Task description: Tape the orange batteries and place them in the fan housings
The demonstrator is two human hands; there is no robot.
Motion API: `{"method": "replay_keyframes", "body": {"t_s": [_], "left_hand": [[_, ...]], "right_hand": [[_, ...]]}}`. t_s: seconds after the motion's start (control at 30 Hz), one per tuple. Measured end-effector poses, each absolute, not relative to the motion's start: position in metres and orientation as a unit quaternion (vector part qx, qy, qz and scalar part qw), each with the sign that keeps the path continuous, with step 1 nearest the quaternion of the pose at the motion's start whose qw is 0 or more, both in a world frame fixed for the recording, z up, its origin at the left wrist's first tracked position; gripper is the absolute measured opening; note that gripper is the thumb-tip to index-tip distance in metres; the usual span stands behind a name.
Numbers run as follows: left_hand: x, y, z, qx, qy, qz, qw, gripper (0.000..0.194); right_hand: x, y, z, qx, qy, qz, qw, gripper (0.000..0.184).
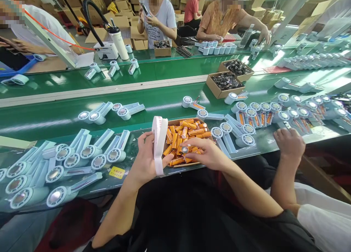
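My left hand (144, 160) is closed round a roll of white tape (159, 135), which stands on edge with a loose strip hanging down toward the palm. In front of me sits a shallow cardboard box (186, 165) heaped with orange cylindrical batteries (179, 136). My right hand (210, 155) is over the box's near side, its thumb and fingers pinching one battery (184, 149) whose silver end faces me. The tape strip's lower end is beside my left thumb, apart from that battery.
Light-blue fan housings (93, 151) lie in groups left and right along the green bench. Boxes of black parts (225, 82) stand beyond. A neighbour's hand (289, 144) works at the right. Several people sit across the conveyor, near a white tumbler (119, 43).
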State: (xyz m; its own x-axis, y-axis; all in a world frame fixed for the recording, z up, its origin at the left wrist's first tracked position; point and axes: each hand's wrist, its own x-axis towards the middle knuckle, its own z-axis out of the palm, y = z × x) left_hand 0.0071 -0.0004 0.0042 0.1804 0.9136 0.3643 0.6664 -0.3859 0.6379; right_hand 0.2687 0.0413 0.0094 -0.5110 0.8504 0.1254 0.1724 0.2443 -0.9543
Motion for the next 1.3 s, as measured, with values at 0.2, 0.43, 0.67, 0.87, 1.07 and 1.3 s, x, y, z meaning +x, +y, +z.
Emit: {"method": "replay_keyframes", "body": {"t_s": [0.2,0.43,0.67,0.87,1.07,1.3], "left_hand": [[0.000,-0.002,-0.008,0.834,0.487,0.251,0.061,0.064],[0.010,-0.002,-0.016,0.788,0.524,0.315,-0.075,0.040],[0.020,-0.009,-0.020,0.806,0.508,0.297,-0.065,0.049],[0.025,-0.010,-0.025,0.821,0.493,0.271,-0.100,0.053],[0.027,-0.007,-0.026,0.810,0.507,0.291,-0.032,0.051],[0.066,-0.016,-0.039,0.744,0.540,0.384,-0.091,0.055]], "right_hand": [[0.277,0.037,0.017,-0.393,-0.491,0.621,0.468,0.047],[0.264,0.029,0.010,-0.413,-0.442,0.601,0.523,0.045],[0.253,0.031,0.001,-0.408,-0.450,0.605,0.515,0.046],[0.256,0.041,0.008,-0.422,-0.484,0.610,0.464,0.048],[0.271,0.052,0.010,-0.422,-0.510,0.626,0.411,0.041],[0.220,0.037,-0.020,-0.383,-0.286,0.495,0.726,0.051]]}}
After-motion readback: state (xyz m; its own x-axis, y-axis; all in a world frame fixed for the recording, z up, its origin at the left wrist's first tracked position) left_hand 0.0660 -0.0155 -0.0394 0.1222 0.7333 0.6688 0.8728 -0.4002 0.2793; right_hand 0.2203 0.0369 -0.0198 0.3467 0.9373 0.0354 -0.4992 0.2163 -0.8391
